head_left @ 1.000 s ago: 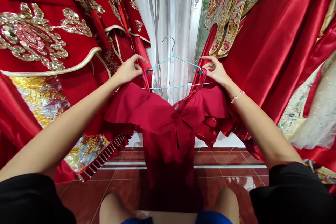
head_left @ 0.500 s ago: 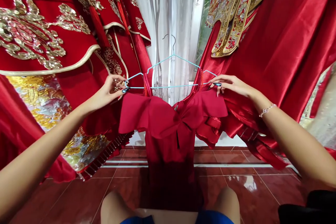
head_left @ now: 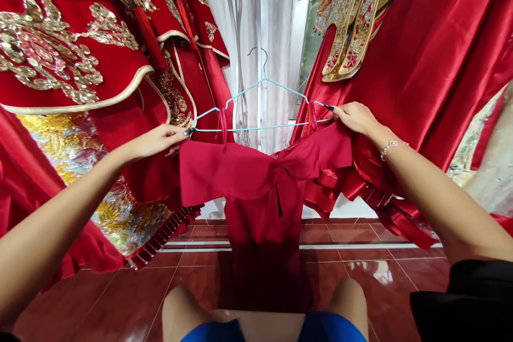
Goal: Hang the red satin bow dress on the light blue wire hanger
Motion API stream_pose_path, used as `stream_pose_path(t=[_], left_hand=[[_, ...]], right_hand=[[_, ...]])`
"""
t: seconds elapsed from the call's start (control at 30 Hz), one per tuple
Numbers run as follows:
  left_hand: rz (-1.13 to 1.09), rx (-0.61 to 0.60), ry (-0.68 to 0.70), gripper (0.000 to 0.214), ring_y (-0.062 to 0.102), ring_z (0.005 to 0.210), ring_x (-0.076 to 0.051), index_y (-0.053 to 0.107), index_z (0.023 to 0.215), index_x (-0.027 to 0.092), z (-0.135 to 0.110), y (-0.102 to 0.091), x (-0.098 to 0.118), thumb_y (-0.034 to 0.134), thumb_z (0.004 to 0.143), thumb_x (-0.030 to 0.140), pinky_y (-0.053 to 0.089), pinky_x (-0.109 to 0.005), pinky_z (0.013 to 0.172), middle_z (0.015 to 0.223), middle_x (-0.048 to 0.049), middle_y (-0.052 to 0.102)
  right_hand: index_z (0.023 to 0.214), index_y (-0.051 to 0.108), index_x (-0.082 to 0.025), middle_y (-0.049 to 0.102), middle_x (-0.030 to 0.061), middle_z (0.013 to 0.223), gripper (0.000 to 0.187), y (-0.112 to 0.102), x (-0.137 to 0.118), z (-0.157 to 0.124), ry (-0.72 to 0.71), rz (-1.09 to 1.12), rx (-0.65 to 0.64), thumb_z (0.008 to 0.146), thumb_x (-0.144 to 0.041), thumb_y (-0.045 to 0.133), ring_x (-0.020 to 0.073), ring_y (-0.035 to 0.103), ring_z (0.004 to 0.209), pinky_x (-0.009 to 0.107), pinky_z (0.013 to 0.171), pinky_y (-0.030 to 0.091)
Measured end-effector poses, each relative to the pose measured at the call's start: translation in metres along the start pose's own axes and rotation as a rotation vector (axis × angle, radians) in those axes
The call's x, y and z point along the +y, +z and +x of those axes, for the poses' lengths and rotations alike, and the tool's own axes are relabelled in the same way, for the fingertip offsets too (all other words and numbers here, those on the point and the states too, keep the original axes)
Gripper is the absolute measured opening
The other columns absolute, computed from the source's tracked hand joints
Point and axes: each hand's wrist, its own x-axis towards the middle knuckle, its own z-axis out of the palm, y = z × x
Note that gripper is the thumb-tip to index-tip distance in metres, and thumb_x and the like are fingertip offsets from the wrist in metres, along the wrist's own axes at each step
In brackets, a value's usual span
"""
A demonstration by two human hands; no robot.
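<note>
Red embroidered gowns [head_left: 48, 53] hang L & R of white curtain [head_left: 212, 10], tile floor [head_left: 120, 299] below. Red dress [head_left: 260, 192] hangs from blue wire hanger [head_left: 260, 129], mid-frame, between hands. L hand [head_left: 156, 140] pinches hanger's left tip, closed on wire; R hand [head_left: 355, 118] likewise on right tip.

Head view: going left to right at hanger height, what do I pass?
gold-embroidered red robe → left hand → light blue wire hanger → right hand → red satin garment
</note>
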Motion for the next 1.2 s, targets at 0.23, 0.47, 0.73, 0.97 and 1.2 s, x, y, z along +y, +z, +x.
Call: stream_pose_path(t=[0.23, 0.47, 0.73, 0.97, 1.2], left_hand=[[0.356, 0.115, -0.088, 0.046, 0.031, 0.057, -0.013, 0.046, 0.053, 0.022, 0.083, -0.050, 0.047, 0.053, 0.097, 0.030, 0.039, -0.025, 0.072, 0.047, 0.0055, 0.032], [0.658, 0.241, 0.069, 0.047, 0.048, 0.072, -0.017, 0.051, 0.057, 0.022, 0.130, -0.045, 0.135, 0.049, 0.100, 0.040, 0.041, -0.027, 0.081, 0.053, 0.0009, 0.044], [0.477, 0.544, -0.043, 0.043, 0.060, 0.098, -0.020, 0.068, 0.086, 0.015, 0.135, -0.021, 0.135, 0.041, 0.101, 0.045, 0.040, -0.027, 0.081, 0.085, -0.0065, 0.067], [0.404, 0.485, 0.145, 0.038, 0.063, 0.094, -0.029, 0.063, 0.078, 0.013, 0.146, 0.004, 0.141, 0.046, 0.099, 0.039, 0.040, -0.033, 0.079, 0.077, -0.0117, 0.061], [0.439, 0.567, 0.085, 0.040, 0.062, 0.102, -0.033, 0.065, 0.085, 0.011, 0.138, 0.014, 0.143, 0.041, 0.100, 0.039, 0.040, -0.037, 0.083, 0.087, -0.0167, 0.064]], right_hand=[[0.077, 0.070, -0.015, 0.068, 0.0154, 0.077, 0.065, -0.002, -0.016, 0.039, -0.122, -0.113, 0.057, 0.096, -0.067, 0.035, 0.0328, 0.066, 0.091, 0.045, 0.078, 0.048], [0.094, 0.070, -0.015, 0.070, 0.0153, 0.088, 0.074, -0.017, -0.058, 0.071, -0.330, -0.150, 0.078, 0.095, -0.074, 0.026, 0.0337, 0.064, 0.102, 0.048, 0.088, 0.046], [0.096, 0.068, -0.018, 0.067, 0.0179, 0.094, 0.056, -0.022, -0.073, 0.083, -0.230, -0.082, 0.017, 0.099, -0.061, 0.031, 0.0370, 0.062, 0.102, 0.052, 0.089, 0.044], [0.137, 0.045, -0.017, 0.069, 0.0135, 0.098, 0.061, -0.014, -0.095, 0.075, -0.357, -0.163, -0.183, 0.082, -0.038, 0.061, 0.0307, 0.061, 0.088, 0.042, 0.077, 0.046], [0.130, 0.050, -0.012, 0.067, 0.0146, 0.096, 0.059, -0.007, -0.065, 0.081, -0.244, -0.119, -0.212, 0.075, -0.026, 0.068, 0.0310, 0.063, 0.088, 0.042, 0.076, 0.047]])
